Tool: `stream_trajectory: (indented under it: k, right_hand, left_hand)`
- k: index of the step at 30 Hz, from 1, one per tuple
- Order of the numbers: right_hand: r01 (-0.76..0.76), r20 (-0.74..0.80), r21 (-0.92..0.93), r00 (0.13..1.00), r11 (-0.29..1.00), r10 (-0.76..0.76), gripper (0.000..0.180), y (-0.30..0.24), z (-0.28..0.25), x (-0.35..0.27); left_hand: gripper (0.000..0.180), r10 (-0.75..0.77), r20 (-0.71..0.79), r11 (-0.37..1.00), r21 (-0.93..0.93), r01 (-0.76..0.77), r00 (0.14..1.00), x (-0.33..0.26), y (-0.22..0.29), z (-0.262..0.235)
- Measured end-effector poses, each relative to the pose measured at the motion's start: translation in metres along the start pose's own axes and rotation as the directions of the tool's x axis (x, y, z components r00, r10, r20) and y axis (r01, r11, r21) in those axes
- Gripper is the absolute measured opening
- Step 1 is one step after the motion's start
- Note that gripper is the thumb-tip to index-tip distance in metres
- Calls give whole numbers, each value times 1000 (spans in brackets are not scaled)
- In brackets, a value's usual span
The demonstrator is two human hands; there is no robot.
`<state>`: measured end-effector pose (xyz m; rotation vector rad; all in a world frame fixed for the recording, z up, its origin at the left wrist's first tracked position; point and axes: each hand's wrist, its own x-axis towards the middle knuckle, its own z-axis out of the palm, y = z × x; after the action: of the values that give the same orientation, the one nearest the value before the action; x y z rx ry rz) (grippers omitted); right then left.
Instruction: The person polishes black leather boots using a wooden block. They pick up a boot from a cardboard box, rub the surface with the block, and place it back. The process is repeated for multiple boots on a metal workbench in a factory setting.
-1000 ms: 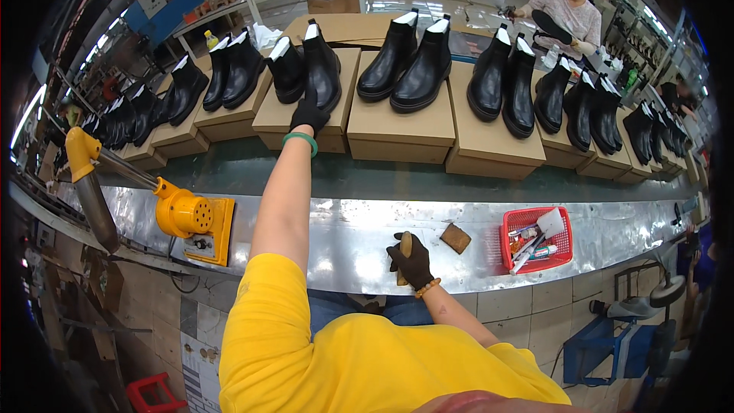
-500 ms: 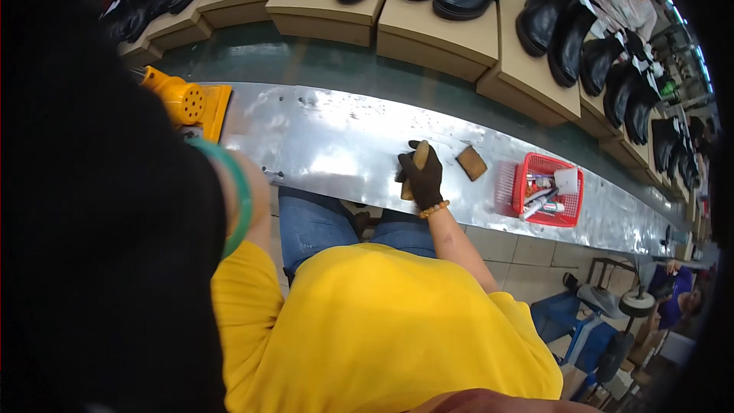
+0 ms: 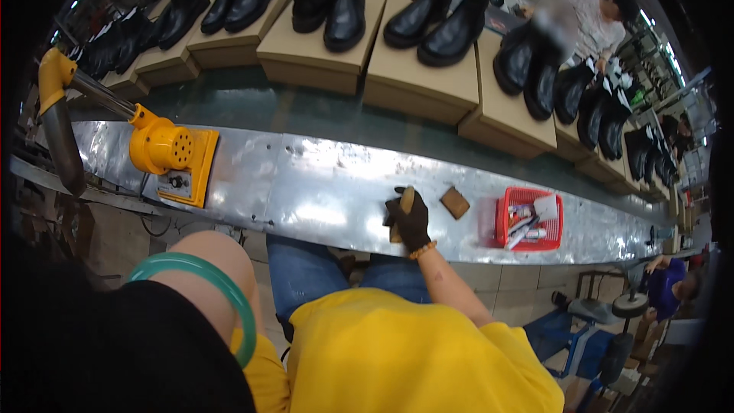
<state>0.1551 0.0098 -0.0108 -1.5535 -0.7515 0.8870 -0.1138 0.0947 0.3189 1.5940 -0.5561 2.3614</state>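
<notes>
View has pulled back up since half a second ago: the boots on boxes are in frame again, and the left arm has dropped to the lower left, closer to the lens. Right hand (image 3: 409,218) hasn't shifted on the metal bench (image 3: 306,191).

Right hand, in a dark glove, is clenched round a tan wooden-looking brush or block (image 3: 405,203), resting on the bench near its front edge. Long axis runs near-vertical in frame, top end pointing away from the person toward the conveyor, tilted slightly right. Lower end is buried in the glove, so full length and type unclear.

Left hand (image 3: 92,352): dark glove fills the corner, blurred and cut off by the rim; can't tell what its fingers are doing. Green bangle (image 3: 206,283) on that wrist.

Small brown block (image 3: 455,202) just right of the right hand, apart from it. Red basket (image 3: 527,218) further right, contents too small to sort. Yellow power tool (image 3: 172,153) lies left on the bench.
</notes>
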Motion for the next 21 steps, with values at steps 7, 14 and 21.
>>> stream_trajectory:
  k: [7, 14, 21]
  right_hand:
    - [11, -35, 61, 999, 998, -9, 34, -1, 3, -2]
    - [16, -16, 10, 1000, 1000, -16, 32, -12, 7, -7]
    - [-28, 5, 89, 1000, 996, 27, 32, -12, 1, -4]
  left_hand:
    - [46, 11, -11, 998, 62, -10, 1000, -4, 14, -20]
    - [46, -50, 30, 990, 130, 45, 998, 2, 26, -34]
    - [46, -117, 44, 983, 150, 109, 992, -3, 25, -35]
